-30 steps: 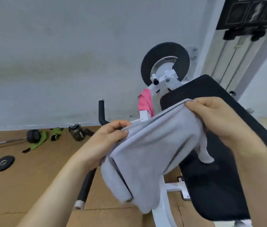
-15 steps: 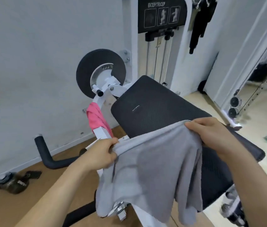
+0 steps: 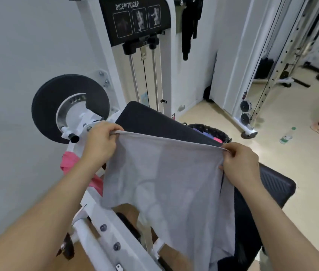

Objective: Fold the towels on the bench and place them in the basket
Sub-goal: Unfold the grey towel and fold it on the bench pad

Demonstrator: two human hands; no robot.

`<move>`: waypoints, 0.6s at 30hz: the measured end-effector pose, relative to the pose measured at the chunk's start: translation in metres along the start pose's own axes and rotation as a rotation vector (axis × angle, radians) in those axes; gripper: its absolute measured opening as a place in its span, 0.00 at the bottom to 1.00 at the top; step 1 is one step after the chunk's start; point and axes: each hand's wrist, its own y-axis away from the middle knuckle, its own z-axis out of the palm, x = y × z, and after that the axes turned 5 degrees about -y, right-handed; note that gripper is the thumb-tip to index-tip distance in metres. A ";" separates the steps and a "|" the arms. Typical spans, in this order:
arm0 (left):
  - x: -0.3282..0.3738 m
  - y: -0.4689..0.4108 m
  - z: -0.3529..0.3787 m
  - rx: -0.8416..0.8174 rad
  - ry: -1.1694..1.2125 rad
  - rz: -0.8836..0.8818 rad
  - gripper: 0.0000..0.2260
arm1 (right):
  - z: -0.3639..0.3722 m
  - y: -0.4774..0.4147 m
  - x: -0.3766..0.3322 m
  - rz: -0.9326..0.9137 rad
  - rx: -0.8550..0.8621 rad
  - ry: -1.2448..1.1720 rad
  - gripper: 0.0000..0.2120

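While taut, one towel [image 3: 164, 173], two hands [image 3: 99, 142] [image 3: 238, 161]

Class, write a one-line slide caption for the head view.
Left hand and right hand pinch a grey towel by its top corners, held up over the black bench; basket beyond.

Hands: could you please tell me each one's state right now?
Left hand: grips the grey towel at a top corner.
Right hand: pinches its other top corner.

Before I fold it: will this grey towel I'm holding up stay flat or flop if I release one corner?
Probably floppy: the grey towel hangs limp from the left hand and right hand. Likely light, since pinches at two corners carry it. A released corner would probably drop.
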 end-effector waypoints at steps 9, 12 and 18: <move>-0.004 -0.077 0.087 -0.132 -0.012 -0.092 0.17 | 0.033 -0.020 -0.007 -0.015 0.004 0.575 0.15; -0.032 -0.029 0.104 -0.118 0.066 -0.051 0.20 | 0.050 -0.015 -0.023 -0.041 -0.006 0.684 0.19; -0.073 0.019 0.129 -0.376 0.079 -0.029 0.24 | 0.138 -0.039 -0.088 -0.374 -0.194 0.594 0.21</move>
